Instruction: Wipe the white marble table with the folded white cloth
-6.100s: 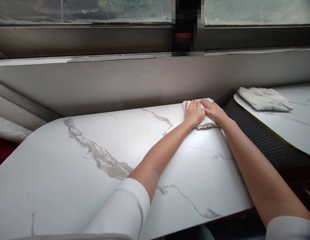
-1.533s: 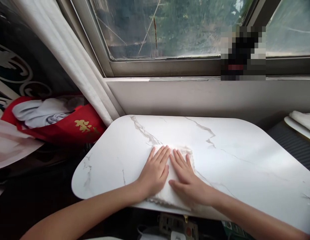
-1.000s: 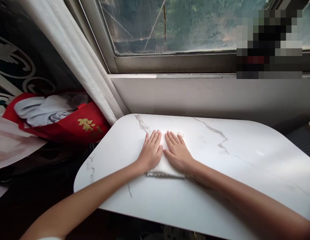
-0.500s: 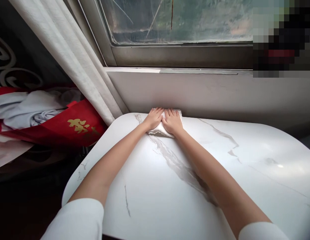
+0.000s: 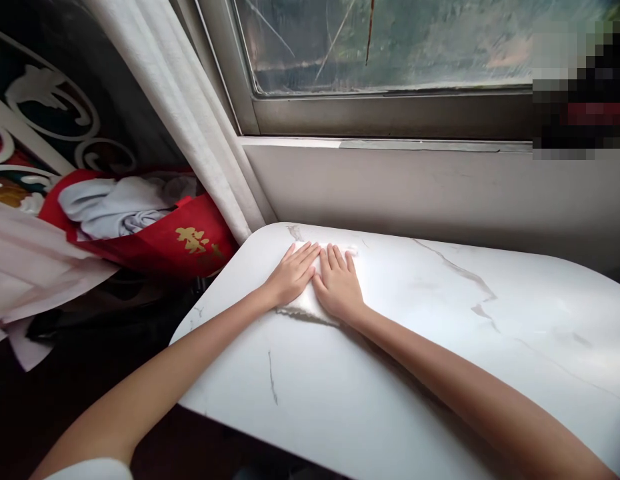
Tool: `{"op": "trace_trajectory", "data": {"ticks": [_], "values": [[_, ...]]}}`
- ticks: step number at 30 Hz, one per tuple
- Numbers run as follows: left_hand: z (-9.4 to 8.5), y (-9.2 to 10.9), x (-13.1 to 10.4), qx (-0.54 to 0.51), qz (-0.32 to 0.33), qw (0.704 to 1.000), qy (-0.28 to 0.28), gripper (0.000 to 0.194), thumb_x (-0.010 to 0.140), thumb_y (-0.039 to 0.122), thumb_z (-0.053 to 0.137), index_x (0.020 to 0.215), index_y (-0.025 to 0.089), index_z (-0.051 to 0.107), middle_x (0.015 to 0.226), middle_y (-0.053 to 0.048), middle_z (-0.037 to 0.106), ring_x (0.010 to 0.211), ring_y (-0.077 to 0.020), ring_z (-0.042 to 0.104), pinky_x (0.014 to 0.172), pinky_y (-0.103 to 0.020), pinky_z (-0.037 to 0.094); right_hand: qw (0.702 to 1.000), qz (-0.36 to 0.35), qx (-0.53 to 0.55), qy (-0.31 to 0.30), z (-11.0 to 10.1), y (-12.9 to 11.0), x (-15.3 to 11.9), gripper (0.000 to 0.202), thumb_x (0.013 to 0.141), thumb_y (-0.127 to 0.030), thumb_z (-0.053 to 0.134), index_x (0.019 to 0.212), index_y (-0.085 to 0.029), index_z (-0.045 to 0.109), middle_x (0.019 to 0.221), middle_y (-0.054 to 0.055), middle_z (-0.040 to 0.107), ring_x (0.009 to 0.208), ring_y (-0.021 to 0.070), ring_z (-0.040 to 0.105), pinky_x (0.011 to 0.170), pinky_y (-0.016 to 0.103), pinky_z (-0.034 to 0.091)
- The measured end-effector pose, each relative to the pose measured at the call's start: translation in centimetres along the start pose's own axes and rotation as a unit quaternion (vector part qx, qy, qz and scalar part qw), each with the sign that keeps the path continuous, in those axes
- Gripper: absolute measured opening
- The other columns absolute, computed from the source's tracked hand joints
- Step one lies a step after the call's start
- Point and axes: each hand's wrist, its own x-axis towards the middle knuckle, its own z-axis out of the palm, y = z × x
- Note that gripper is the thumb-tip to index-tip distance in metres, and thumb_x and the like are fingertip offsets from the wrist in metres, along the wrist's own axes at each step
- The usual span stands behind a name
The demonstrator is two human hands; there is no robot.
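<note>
My bare forearms reach out over the near edge of the table (image 5: 415, 400), whose white marbled top runs broad and bare to my right. My left hand (image 5: 289, 275) and right hand (image 5: 337, 288) lie flat side by side, fingers stretched forward and close together, palms pressed down on a folded white cloth (image 5: 304, 307). The thumbs nearly meet over its middle. The cloth sits near the table's far left rounded corner; its frayed near edge shows below my wrists, and a bit of its far edge peeks past my right fingertips. A short strip of tabletop lies between the cloth and the table's far edge. Off the left edge is a red bag (image 5: 185, 243) holding grey fabric. Beyond the table rise the grey wall (image 5: 415, 187), a white curtain (image 5: 190, 120) and the window (image 5: 380, 47).
</note>
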Motion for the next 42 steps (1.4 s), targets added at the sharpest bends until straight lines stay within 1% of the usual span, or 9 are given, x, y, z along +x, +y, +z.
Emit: {"op": "trace_trajectory", "data": {"ticks": [5,9,14,18,23,30,35,38,42], "values": [[-1.9,2.0,-7.4,-0.003,0.014,1.000,-0.012,0.051,0.095,0.025,0.022,0.145,0.016,0.025,0.149,-0.004,0.029,0.139,-0.0180,0.020,0.115,-0.042,0.011,0.996,-0.024,0.065,-0.055,-0.6,-4.4,-5.7,0.063,0.091,-0.031,0.028,0.145,-0.001,0.018,0.152,0.015,0.014,0.141,0.0255,0.002,0.114,0.050,0.001],[-3.1,2.0,-12.5,0.007,-0.004,1.000,-0.021,0.052,0.095,0.025,0.023,0.147,0.022,0.020,0.149,-0.002,0.028,0.138,-0.0197,0.022,0.114,-0.044,0.014,0.985,-0.065,0.123,-0.106,-0.7,-7.7,-8.1,0.069,0.089,-0.032,0.035,0.145,0.002,0.015,0.152,0.019,0.008,0.140,0.0287,-0.004,0.113,0.053,-0.001],[-4.3,-0.2,-17.6,0.020,-0.038,0.999,-0.023,0.053,0.095,0.028,0.023,0.147,0.027,0.016,0.149,0.000,0.027,0.138,-0.0211,0.024,0.113,-0.047,0.016,0.970,-0.102,0.182,-0.121,0.4,-11.8,-8.5,0.072,0.088,-0.034,0.038,0.144,0.005,0.016,0.151,0.021,0.007,0.139,0.0298,-0.007,0.113,0.054,-0.001],[-5.1,-3.0,-18.9,0.033,-0.056,0.998,-0.017,0.053,0.095,0.030,0.022,0.147,0.025,0.016,0.150,-0.001,0.026,0.138,-0.0196,0.022,0.113,-0.045,0.016,0.969,-0.115,0.190,-0.107,1.7,-14.2,-7.1,0.069,0.088,-0.034,0.035,0.143,0.006,0.020,0.151,0.022,0.012,0.140,0.0305,-0.002,0.112,0.054,-0.001],[-5.3,-6.6,-14.9,0.017,-0.070,0.997,-0.024,0.053,0.095,0.035,0.019,0.144,0.018,0.029,0.148,-0.005,0.032,0.137,-0.0183,0.025,0.113,-0.043,0.013,0.981,-0.102,0.155,-0.062,3.4,-13.8,-2.8,0.066,0.090,-0.033,0.031,0.142,0.006,0.022,0.150,0.024,0.019,0.140,0.0310,0.006,0.112,0.052,-0.001],[-3.8,-11.4,-3.6,0.023,-0.079,0.996,-0.029,0.053,0.091,0.031,0.022,0.141,0.014,0.034,0.148,-0.005,0.032,0.138,-0.0155,0.022,0.113,-0.039,0.010,0.994,-0.059,0.083,-0.028,4.6,-8.4,6.9,0.062,0.092,-0.033,0.022,0.143,0.003,0.023,0.150,0.020,0.022,0.140,0.0266,0.012,0.112,0.046,-0.001],[-2.7,-14.2,3.3,0.026,-0.051,0.998,-0.031,0.052,0.091,0.030,0.023,0.139,0.015,0.035,0.148,-0.006,0.033,0.138,-0.0180,0.022,0.113,-0.042,0.009,0.999,0.003,0.053,0.006,5.1,-5.6,11.7,0.061,0.092,-0.033,0.023,0.142,0.002,0.026,0.150,0.019,0.023,0.140,0.0244,0.013,0.112,0.044,0.000],[-2.4,-15.6,5.7,0.023,-0.030,0.998,-0.050,0.052,0.091,0.031,0.026,0.139,0.014,0.036,0.147,-0.007,0.034,0.137,-0.0201,0.024,0.113,-0.042,0.010,0.998,0.037,0.036,0.027,5.5,-5.1,13.3,0.060,0.092,-0.032,0.024,0.142,0.002,0.028,0.149,0.019,0.025,0.139,0.0245,0.015,0.111,0.044,0.000],[-2.1,-16.9,6.8,0.017,-0.019,0.999,-0.046,0.053,0.091,0.031,0.025,0.139,0.013,0.036,0.147,-0.007,0.034,0.137,-0.0198,0.025,0.113,-0.040,0.011,0.998,0.036,0.023,0.039,5.8,-5.0,14.4,0.060,0.091,-0.031,0.025,0.141,0.002,0.029,0.148,0.021,0.028,0.139,0.0263,0.017,0.111,0.044,0.001]]}}
